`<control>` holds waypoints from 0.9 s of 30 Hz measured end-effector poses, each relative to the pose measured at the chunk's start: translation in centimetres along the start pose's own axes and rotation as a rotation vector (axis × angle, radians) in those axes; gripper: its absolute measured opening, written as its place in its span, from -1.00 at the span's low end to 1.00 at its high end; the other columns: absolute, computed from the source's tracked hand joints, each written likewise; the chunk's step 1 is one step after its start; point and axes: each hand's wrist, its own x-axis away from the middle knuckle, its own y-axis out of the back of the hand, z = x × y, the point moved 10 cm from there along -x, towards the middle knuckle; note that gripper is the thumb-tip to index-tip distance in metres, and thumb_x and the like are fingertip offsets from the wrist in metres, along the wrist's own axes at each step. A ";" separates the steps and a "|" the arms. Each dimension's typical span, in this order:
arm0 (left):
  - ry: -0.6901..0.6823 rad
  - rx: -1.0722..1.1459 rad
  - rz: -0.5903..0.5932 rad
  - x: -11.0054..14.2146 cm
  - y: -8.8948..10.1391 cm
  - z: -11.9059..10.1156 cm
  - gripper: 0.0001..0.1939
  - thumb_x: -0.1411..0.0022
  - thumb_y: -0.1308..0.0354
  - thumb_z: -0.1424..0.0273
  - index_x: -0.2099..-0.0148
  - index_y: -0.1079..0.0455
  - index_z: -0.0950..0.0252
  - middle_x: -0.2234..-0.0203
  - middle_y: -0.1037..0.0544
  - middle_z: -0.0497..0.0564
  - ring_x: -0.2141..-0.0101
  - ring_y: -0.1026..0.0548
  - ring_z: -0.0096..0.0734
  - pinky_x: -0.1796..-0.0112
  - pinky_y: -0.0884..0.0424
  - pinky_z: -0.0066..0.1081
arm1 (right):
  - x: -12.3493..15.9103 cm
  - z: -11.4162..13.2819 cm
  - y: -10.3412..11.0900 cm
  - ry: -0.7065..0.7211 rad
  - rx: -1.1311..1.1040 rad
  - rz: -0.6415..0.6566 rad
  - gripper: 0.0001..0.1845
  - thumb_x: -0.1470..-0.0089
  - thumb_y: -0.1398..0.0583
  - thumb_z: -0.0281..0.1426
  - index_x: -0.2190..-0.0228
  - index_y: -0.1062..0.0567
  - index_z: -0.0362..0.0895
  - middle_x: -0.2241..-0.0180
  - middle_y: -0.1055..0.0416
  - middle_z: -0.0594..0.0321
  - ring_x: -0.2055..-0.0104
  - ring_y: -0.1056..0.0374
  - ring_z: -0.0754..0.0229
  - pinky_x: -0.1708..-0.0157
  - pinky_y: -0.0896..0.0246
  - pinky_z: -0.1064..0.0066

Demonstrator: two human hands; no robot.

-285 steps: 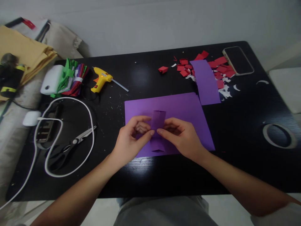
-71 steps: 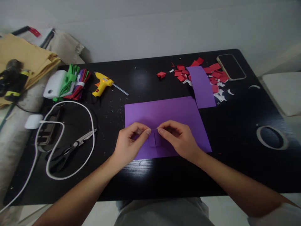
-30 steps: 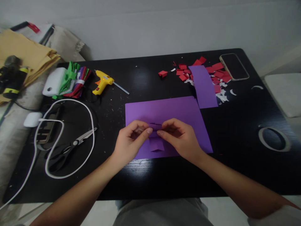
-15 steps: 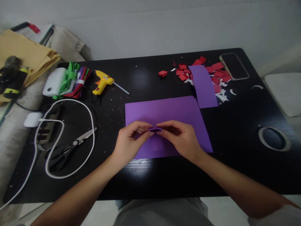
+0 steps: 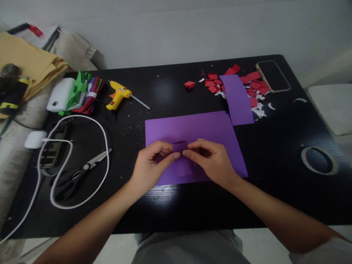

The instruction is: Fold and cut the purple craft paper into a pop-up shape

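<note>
A small folded piece of purple paper (image 5: 180,146) is pinched between my two hands, just above the purple sheets (image 5: 189,126) on the table. My left hand (image 5: 154,161) grips its left side between thumb and fingers. On the right side, my right hand (image 5: 210,157) does the same, its thumb at the paper's lower edge. The two thumb tips nearly meet in front of it. Part of the purple sheets is hidden under my hands.
A purple paper strip (image 5: 238,101) lies over red paper pieces (image 5: 213,82) and white scraps, near a phone (image 5: 272,76). To the left are a yellow glue gun (image 5: 118,96), scissors (image 5: 86,167), a white cable (image 5: 107,146) and bundled coloured strips (image 5: 82,93). A tape ring (image 5: 305,161) lies right.
The folded purple paper has tilted, so its broad flat face now shows where a narrow opening showed before. Both hands stay in nearly the same place. The view has shifted slightly.
</note>
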 end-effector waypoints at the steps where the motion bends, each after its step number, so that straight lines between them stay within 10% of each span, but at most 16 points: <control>1: -0.002 0.002 -0.006 0.0 0.1 0.0 -0.89 -0.22 -0.43 0.47 0.24 -0.56 0.24 0.46 -0.58 -0.15 0.45 -0.50 -0.59 0.37 -0.46 -0.59 | 0.1 -0.3 -0.2 -0.033 -0.026 0.013 -0.77 0.00 -0.51 -0.20 0.37 -0.68 -0.06 0.54 -0.46 0.37 0.57 -0.34 0.32 0.55 -0.25 0.44; 27: -0.084 -0.043 -0.034 0.1 0.5 -0.8 -0.88 -0.23 -0.43 0.48 0.19 -0.62 0.19 0.35 -0.63 -0.08 0.33 -0.56 -0.48 0.25 -0.52 -0.48 | 0.5 -0.6 -1.4 -0.156 -0.279 0.136 -0.81 -0.09 -0.44 -0.31 0.26 -0.64 -0.10 0.50 -0.61 0.32 0.63 -0.42 0.33 0.57 -0.36 0.48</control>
